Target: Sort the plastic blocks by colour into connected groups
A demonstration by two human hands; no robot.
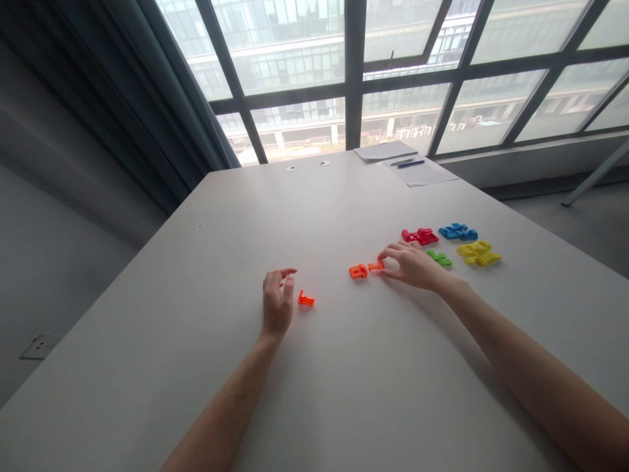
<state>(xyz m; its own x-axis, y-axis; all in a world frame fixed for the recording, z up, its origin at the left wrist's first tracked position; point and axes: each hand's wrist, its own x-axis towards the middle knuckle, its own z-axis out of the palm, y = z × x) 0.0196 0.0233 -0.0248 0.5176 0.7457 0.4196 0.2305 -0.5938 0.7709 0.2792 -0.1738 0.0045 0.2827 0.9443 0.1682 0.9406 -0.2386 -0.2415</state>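
Observation:
My right hand (407,265) pinches a small orange plastic piece (375,265) between thumb and fingertips, low over the white table (196,328). Just left of that piece lies a blockier orange plastic part (358,271) with a slot in it. My left hand (278,303) rests on its side on the table, thumb and fingers apart and holding nothing. Close to its right is another orange piece (306,299) with an upright tab. Behind my right hand sit green plastic pieces (439,258), partly covered by the hand.
Red pieces (420,236), blue pieces (458,231) and yellow pieces (478,254) lie in groups at the right. Papers (386,151) and a dark pen (411,164) are at the far edge, before the window. A dark curtain (162,98) hangs at the left.

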